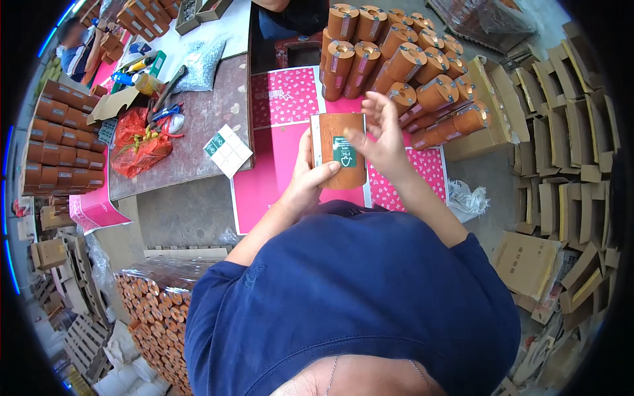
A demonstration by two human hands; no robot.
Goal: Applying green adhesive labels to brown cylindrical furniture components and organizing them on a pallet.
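Observation:
An orange-brown wooden cylinder (338, 179) is held upright in front of my chest, with a white strip down its left side and a green label (344, 152) on its face. My left hand (310, 162) grips it from the left, thumb pressed against the front beside the label. At its right edge my right hand (383, 135) is raised with fingers apart. The right thumb is blurred and lies across the upper corner of the label; I cannot tell whether it touches. A sheet of green and white labels (229, 150) lies on the worn table to the left.
Many similar wooden cylinders (439, 94) stand on the pink patterned table (285, 99) ahead right. A red plastic bag (137, 146) and tools sit on the left table. Stacked cartons (561, 125) line the right. Another person (82, 49) is far left; part of someone shows opposite.

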